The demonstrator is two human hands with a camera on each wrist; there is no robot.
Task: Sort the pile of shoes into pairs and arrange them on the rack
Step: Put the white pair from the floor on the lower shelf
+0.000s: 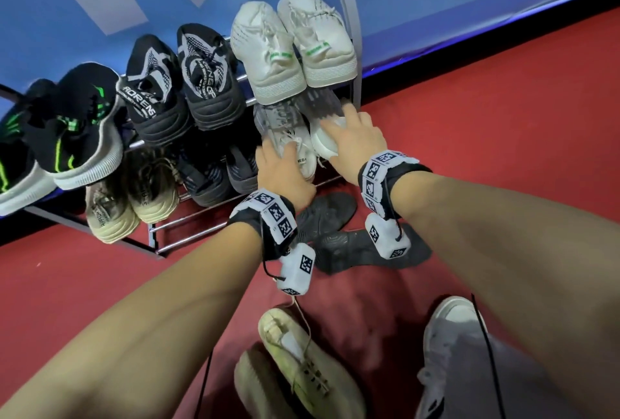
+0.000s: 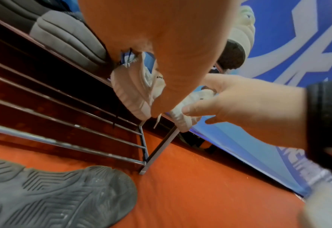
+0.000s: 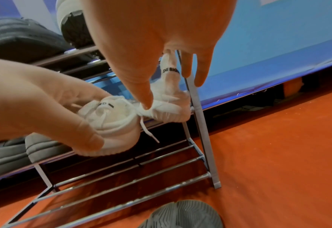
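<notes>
Head above, wrists low (rack [image 1: 188,222] shared)

A white shoe's heel tab [image 3: 170,70] reads "DESIG"; a black shoe [image 1: 151,90] shows "ORENS".

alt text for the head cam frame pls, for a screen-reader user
Both hands reach to the right end of the shoe rack's middle shelf, the left hand and right hand each on one shoe of a white and grey pair. Three pairs fill the top shelf, two more sit left on the middle one. Two dark shoes and a cream pair lie on the red floor.
</notes>
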